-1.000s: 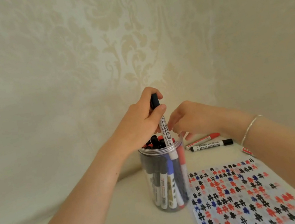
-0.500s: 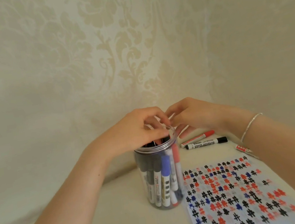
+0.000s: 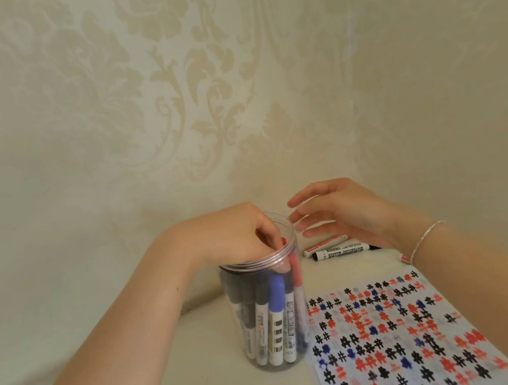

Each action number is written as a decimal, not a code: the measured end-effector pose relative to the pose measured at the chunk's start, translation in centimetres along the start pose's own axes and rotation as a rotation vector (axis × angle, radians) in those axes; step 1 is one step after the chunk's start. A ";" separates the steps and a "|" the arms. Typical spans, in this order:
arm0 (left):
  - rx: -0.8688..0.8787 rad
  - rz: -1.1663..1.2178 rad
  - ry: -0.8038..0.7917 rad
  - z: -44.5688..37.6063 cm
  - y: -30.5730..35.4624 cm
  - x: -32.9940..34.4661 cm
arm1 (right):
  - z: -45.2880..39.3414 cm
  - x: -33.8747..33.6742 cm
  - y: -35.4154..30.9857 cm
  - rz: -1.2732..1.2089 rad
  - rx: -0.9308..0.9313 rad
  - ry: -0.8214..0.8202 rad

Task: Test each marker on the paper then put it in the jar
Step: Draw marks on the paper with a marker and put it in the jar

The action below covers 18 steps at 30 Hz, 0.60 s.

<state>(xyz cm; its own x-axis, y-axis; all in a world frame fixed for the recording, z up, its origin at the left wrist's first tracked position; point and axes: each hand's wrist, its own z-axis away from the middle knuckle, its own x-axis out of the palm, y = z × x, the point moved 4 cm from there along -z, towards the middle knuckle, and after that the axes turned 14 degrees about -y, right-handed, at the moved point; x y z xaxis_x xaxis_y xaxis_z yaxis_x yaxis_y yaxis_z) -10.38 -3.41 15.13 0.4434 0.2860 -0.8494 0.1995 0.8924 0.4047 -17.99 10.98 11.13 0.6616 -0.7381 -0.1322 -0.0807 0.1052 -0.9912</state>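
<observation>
A clear plastic jar [image 3: 259,262] stands on the table, packed with several upright markers [image 3: 278,306] with black, blue and red caps. My left hand [image 3: 236,235] sits on top of the jar with its fingers dipped inside the mouth. One fingertip shows through the wall against the marker caps; whether the fingers pinch a marker is hidden. My right hand [image 3: 343,214] hovers just right of the rim, fingers spread and holding nothing. The test paper [image 3: 404,335], covered in black, red and blue hash marks, lies to the right of the jar.
Two markers lie behind the paper, under my right hand: a red one [image 3: 325,243] and a black whiteboard marker [image 3: 339,251]. The tip of another red marker [image 3: 405,258] peeks out beside my right wrist. Patterned walls close off the table's back and right sides.
The black marker that my left hand held above the jar has gone down inside it, and the fingers followed into the mouth. My right hand has left the rim and spread out.
</observation>
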 end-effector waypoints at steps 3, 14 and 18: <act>-0.009 0.023 -0.024 -0.1 0.0 0.1 | -0.9 -2.8 3.3 0.619 0.161 0.346; -0.040 0.075 -0.002 -0.6 -0.1 0.3 | -2.8 -2.3 10.5 1.385 0.432 0.162; -0.037 0.086 0.011 -0.7 -0.2 0.4 | -2.9 -1.8 9.5 1.547 0.377 0.122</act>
<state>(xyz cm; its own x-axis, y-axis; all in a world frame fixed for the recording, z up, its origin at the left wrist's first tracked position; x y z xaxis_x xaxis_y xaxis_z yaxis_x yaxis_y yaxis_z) -10.87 -3.24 14.42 0.4478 0.3655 -0.8160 0.1284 0.8769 0.4633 -22.07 11.38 1.92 0.0589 0.1867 -0.9806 -0.3941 0.9069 0.1490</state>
